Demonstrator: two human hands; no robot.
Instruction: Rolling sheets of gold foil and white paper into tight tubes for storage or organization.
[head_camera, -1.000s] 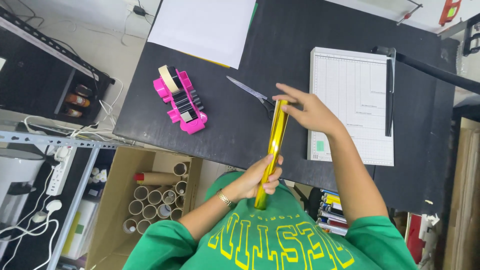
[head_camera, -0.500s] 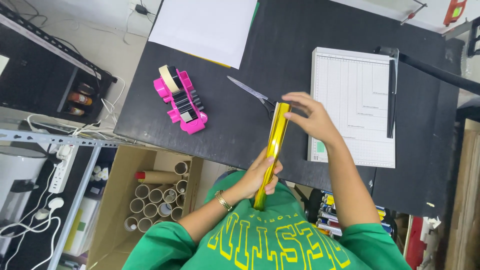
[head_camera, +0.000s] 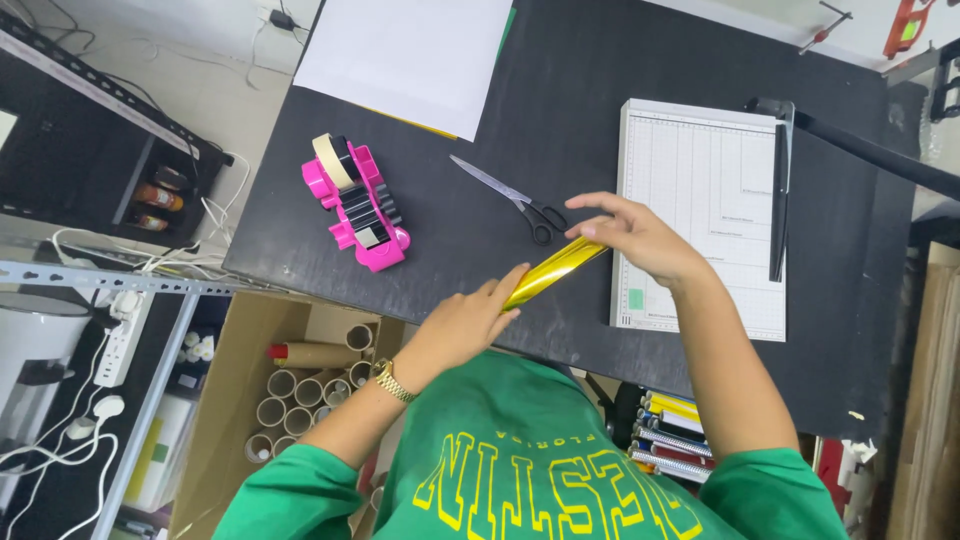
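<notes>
Shiny gold foil roll (head_camera: 553, 272) held slantwise above the near edge of the black table (head_camera: 560, 120), left hand (head_camera: 462, 325) closed around its lower end, right hand (head_camera: 632, 235) pinching the upper end — fingers curled, black-handled scissors (head_camera: 512, 197) just beside, pink tape dispenser (head_camera: 355, 205) and grey paper trimmer (head_camera: 700, 215) nearby.

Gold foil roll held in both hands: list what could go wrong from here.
1. The gold foil roll is gripped only at its ends by the left hand and right hand; squeezing could crease or dent the shiny foil.
2. The scissors lie on the black table just beyond the right hand, so a reach forward might brush the blades.
3. The roll hangs over the table's near edge; if it slips, it may drop toward the cardboard box of tubes.
</notes>
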